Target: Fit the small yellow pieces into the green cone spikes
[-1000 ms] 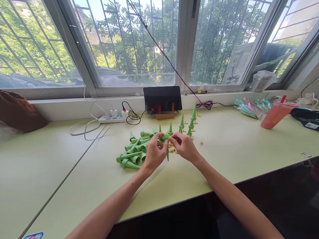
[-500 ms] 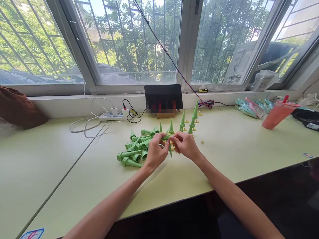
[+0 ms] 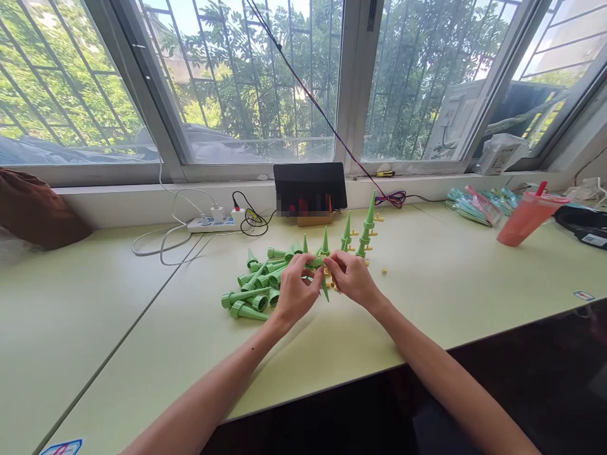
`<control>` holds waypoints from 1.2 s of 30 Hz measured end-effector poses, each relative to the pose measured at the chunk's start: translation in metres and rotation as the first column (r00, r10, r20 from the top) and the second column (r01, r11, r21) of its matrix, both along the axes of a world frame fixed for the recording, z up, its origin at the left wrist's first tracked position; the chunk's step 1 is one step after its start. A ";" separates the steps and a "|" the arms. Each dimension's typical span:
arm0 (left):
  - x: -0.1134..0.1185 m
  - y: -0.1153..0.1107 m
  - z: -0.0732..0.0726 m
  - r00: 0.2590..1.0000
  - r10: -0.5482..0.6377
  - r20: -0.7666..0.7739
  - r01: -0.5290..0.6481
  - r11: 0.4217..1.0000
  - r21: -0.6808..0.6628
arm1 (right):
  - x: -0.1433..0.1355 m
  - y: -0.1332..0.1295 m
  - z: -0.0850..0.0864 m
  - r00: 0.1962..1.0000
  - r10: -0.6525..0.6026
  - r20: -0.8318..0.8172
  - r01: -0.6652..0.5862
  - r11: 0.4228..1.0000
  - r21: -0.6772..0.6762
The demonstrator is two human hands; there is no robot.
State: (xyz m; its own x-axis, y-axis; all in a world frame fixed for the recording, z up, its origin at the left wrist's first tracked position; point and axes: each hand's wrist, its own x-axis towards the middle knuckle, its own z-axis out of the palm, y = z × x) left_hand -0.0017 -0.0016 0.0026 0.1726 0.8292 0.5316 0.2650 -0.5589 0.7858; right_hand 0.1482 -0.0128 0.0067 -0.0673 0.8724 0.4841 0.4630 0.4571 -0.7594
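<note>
My left hand (image 3: 300, 289) is closed around the head of a green plant watering spike (image 3: 325, 290), whose pointed end hangs down below the fingers. My right hand (image 3: 355, 277) pinches at the right side of that head; whatever small part sits in its fingertips is hidden. Left of my hands lies a pile of loose green watering spikes (image 3: 256, 280), some with open ends toward me. Behind my right hand, spikes with yellow valves (image 3: 368, 221) stand point up, stacked in columns. Small yellow pieces (image 3: 332, 285) lie on the table under my hands, partly covered.
A dark tablet (image 3: 310, 183) leans on a small box at the back. A white power strip (image 3: 215, 222) with cables lies left of it. A red cup (image 3: 528, 218) and plastic packets (image 3: 469, 205) are at the right. One yellow piece (image 3: 384, 271) lies apart on the table (image 3: 455, 278).
The view has shifted very slightly. Both hands stay together at the same green spike, with only tiny movement of the fingers.
</note>
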 end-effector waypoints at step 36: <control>-0.003 0.000 0.006 0.997 0.077 0.002 -0.077 0.997 0.031 | 0.000 0.002 0.000 0.995 -0.025 0.098 0.013 0.992 0.122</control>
